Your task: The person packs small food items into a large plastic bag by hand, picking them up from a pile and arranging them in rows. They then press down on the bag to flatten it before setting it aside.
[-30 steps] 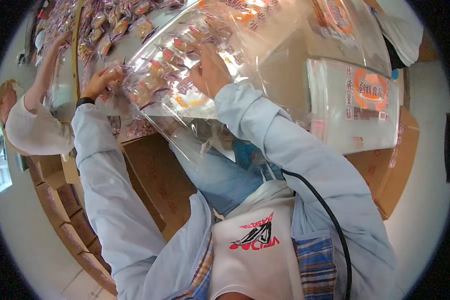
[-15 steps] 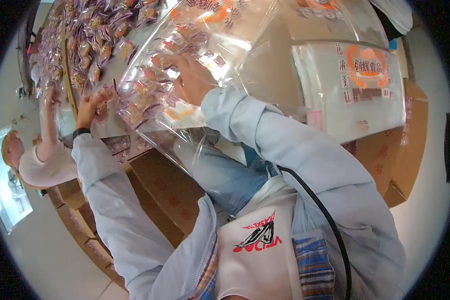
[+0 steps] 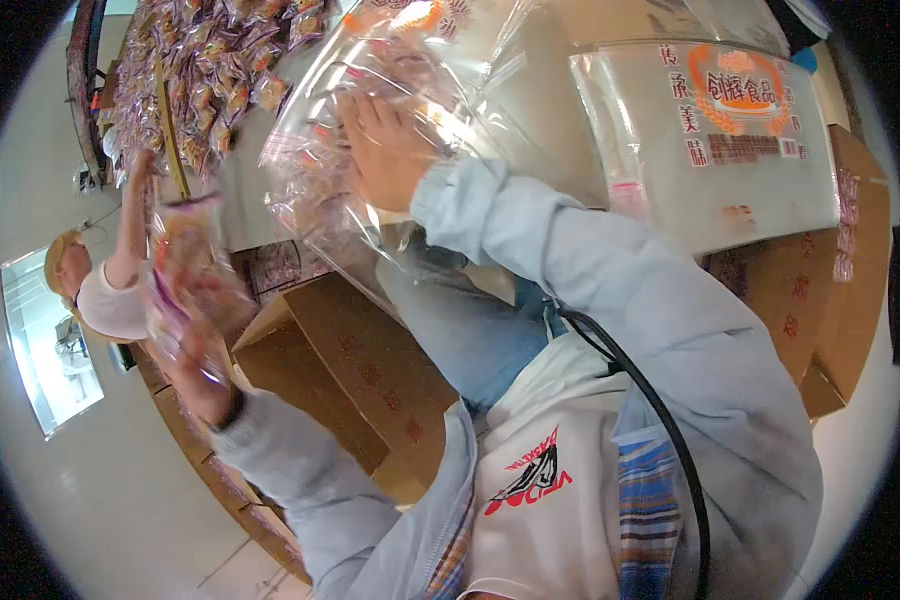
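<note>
My left hand (image 3: pixel 195 372), blurred by motion, is closed round the lower end of a bunch of small wrapped snacks (image 3: pixel 192 255), held up at the left; their exact number is smeared. Flat on a large clear plastic bag (image 3: pixel 370 235), my right hand (image 3: pixel 385 150) has its fingers stretched out. More purple-edged wrapped snacks (image 3: pixel 315 180) show through the film around and beneath that hand. Glare on the plastic hides part of the bag's contents.
A heap of wrapped snacks (image 3: pixel 200 75) covers the far left of the table. Printed flat bags (image 3: pixel 710 180) are stacked at right. Open cardboard boxes (image 3: pixel 350 370) stand below the table edge. Another person (image 3: pixel 110 290) works at the left.
My left hand has swung down and toward me from the table edge, lifting the bunch of wrapped snacks. My right hand has flattened on the bag. The camera view has shifted.
</note>
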